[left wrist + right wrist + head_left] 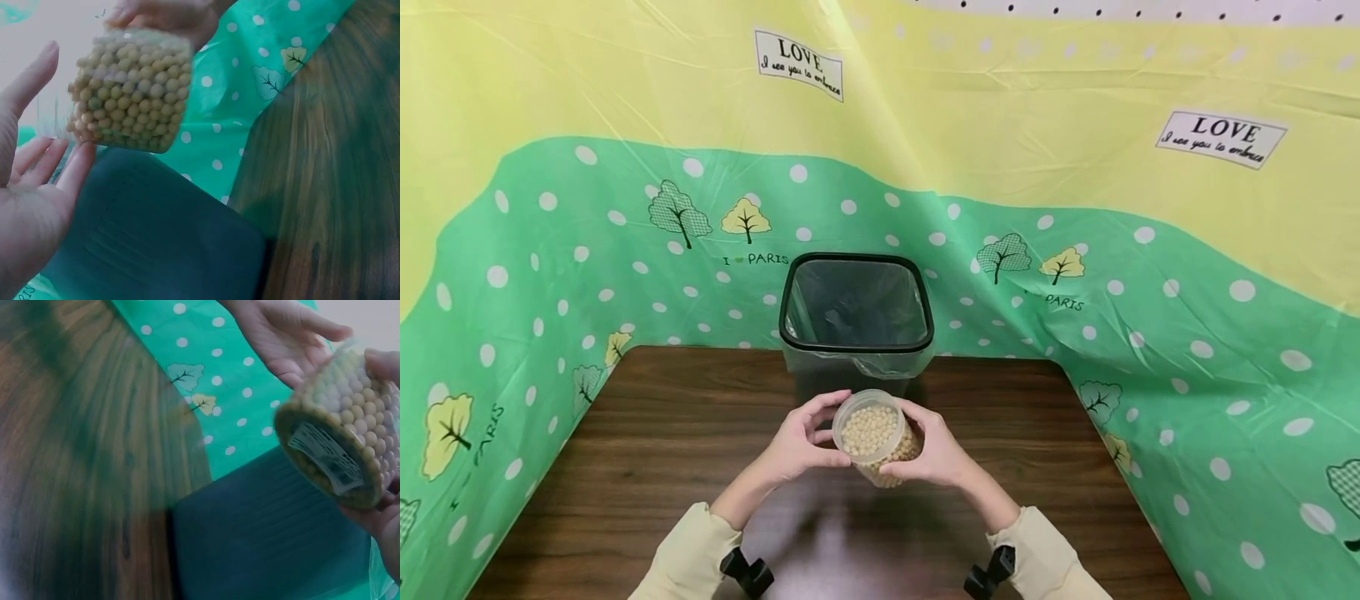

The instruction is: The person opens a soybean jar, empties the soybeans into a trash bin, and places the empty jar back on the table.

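A clear plastic jar (891, 446), nearly full of small round beige balls like soybeans (134, 81), tilts with its round top toward the left and the bin. My right hand (942, 450) grips its side, thumb in front and fingers behind. At the rim is my left hand (805, 437), its fingers spread and fairly straight. In the left wrist view, its fingertips (80, 153) touch the jar's lower side while the thumb stands apart. A white printed label (328, 459) shows on the jar's base in the right wrist view.
Just beyond the hands stands a dark bin (857, 367) with a black rim, lined with a clear plastic bag (891, 364). The dark wooden table (700, 450) is bordered at the back and sides by a green and yellow printed cloth (625, 192).
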The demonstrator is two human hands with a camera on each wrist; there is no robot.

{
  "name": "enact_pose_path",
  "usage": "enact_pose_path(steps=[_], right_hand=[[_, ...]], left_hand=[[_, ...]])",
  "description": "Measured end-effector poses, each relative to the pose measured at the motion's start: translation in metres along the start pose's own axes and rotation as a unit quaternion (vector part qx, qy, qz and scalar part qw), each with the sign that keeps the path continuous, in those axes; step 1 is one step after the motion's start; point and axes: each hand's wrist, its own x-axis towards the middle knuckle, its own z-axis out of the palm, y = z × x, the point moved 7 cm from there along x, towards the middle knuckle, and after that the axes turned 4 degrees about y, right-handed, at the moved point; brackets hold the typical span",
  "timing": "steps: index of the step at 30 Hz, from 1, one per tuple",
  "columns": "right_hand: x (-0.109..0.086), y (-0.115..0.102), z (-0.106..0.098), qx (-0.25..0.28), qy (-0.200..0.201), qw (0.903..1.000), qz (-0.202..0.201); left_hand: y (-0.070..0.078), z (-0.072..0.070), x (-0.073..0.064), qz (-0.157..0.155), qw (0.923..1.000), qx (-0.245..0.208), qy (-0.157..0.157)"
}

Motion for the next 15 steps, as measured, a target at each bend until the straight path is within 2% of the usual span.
enact_pose_path(steps=[1,3,7,10,12,15], right_hand=[[-0.001,-0.002,0.001,0.010,-0.014,0.9999,-0.001],[-0.001,-0.010,0.003,0.016,-0.023,0.9996,-0.008],[-0.002,-0.035,0.001,-0.046,0.030,0.9977,-0.039],[-0.002,-0.045,-0.001,-0.095,0.071,0.9921,-0.042],[-0.002,-0.046,-0.002,-0.091,0.072,0.9928,-0.029],[-0.003,-0.041,-0.002,-0.054,0.036,0.9979,-0.007]], left_hand=[[0.000,0.001,0.000,0.000,0.9999,0.000,-0.014],[-0.001,0.003,-0.001,0.002,0.9997,0.007,-0.023],[-0.002,0.002,-0.004,0.002,0.9977,0.055,0.038],[-0.002,0.003,-0.007,-0.004,0.9947,0.073,0.072],[-0.001,0.004,-0.007,-0.004,0.9965,0.053,0.064],[0.003,0.005,-0.005,0.004,0.9995,0.025,0.020]])
